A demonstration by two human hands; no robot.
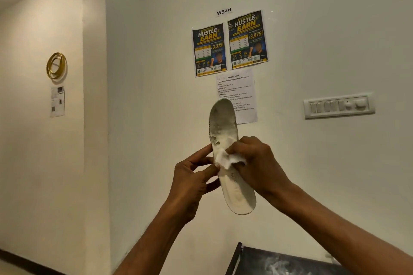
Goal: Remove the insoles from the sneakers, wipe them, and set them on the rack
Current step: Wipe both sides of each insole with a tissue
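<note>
Pale wall [156, 96] behind both hands. Left hand [192, 181] grips the insole [223, 123]; right hand [257, 163] pinches a wipe [225, 158] against it. Wiping appears underway; racking remains.

Upright, soiled white insole [225, 131], white wipe [225, 158] against its middle

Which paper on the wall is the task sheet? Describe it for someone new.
Find the WS-01 label high on the wall. Two dark posters hang under it. The task sheet sits right below them: plain white with black text, not colourful.
</note>
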